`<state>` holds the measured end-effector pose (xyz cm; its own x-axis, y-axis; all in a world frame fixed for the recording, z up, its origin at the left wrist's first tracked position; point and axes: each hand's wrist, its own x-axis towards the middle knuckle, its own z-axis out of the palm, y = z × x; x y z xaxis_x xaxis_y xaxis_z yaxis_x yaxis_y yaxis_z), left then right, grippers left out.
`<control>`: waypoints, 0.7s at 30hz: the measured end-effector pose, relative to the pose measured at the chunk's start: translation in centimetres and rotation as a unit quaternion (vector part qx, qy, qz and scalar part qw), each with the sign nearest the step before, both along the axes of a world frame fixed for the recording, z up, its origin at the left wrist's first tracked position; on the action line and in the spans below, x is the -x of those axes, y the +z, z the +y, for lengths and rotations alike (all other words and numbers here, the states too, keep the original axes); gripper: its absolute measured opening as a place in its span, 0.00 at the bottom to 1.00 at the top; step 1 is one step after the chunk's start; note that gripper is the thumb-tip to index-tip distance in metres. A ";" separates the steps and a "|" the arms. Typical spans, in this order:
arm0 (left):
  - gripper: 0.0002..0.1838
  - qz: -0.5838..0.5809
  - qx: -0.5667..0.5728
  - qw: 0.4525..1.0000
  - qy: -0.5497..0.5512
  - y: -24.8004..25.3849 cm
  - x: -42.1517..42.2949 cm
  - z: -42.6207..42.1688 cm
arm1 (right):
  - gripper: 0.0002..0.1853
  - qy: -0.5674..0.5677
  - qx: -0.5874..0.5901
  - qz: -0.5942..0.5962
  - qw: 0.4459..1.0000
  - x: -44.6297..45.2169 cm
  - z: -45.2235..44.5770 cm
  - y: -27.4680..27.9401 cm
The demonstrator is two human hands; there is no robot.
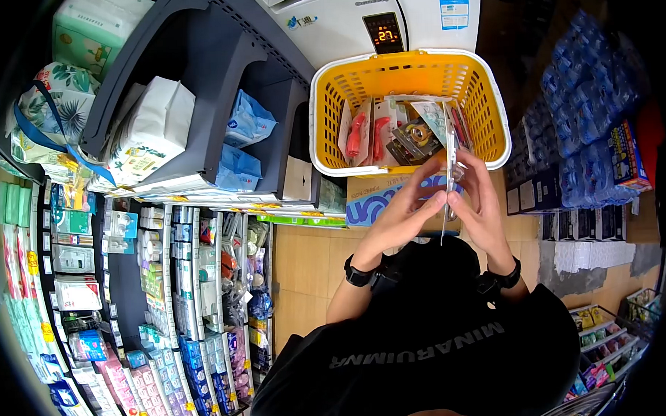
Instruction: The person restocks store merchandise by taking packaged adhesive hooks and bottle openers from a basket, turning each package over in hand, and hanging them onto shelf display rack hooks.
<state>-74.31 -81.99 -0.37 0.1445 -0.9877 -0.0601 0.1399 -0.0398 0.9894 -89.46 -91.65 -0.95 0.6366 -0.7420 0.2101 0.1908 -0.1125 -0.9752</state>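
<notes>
Both hands are closed on a thin, flat blister-type package, seen almost edge-on, so its contents cannot be made out. My left hand pinches it from the left, thumb near its lower part. From the other side, my right hand grips it with curled fingers. Just beyond the hands stands a yellow shopping basket with a white rim. Inside lie carded packs with red-handled items, a dark package with a round gold-coloured part, and several other flat packs.
A cardboard box sits below the basket, and a white appliance stands behind it. Shelves with packaged goods line the left, under dark grey bins. Stacked blue-wrapped bottles are on the right.
</notes>
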 end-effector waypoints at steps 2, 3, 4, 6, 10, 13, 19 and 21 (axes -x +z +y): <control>0.38 -0.007 0.004 1.000 -0.003 -0.4 0.0 0.0 | 0.33 0.038 0.022 -0.004 0.999 0.1 -0.4 -0.3; 0.38 -0.015 0.009 1.000 -0.005 -0.5 0.0 0.0 | 0.33 0.038 0.022 -0.004 0.999 0.1 -0.4 -0.1; 0.38 -0.015 0.009 1.000 -0.005 -0.4 0.0 0.0 | 0.33 0.041 0.027 -0.003 0.999 0.2 -0.4 0.2; 0.37 -0.003 0.005 1.000 -0.010 -0.3 -0.1 -0.1 | 0.32 0.043 0.032 -0.002 0.999 0.2 -0.4 0.5; 0.37 -0.036 0.006 0.999 0.024 0.1 0.1 -0.2 | 0.28 0.001 0.049 -0.043 0.998 0.4 -0.2 0.2; 0.36 -0.061 -0.015 0.995 0.076 0.3 0.5 0.1 | 0.26 0.001 0.033 -0.065 0.997 0.4 -0.1 0.0; 0.32 -0.161 -0.038 0.977 0.134 0.6 0.1 0.6 | 0.21 -0.018 0.006 -0.073 0.997 0.4 0.1 0.1; 0.27 -0.150 -0.013 0.974 0.169 0.8 -0.1 0.8 | 0.20 -0.040 0.018 -0.073 0.996 0.4 -0.1 0.3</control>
<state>-74.24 -81.21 0.41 0.4763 -0.8792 0.0110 -0.1464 -0.0670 0.9869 -89.82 -91.70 -0.65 0.5359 -0.7800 0.3231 0.3189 -0.1673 -0.9329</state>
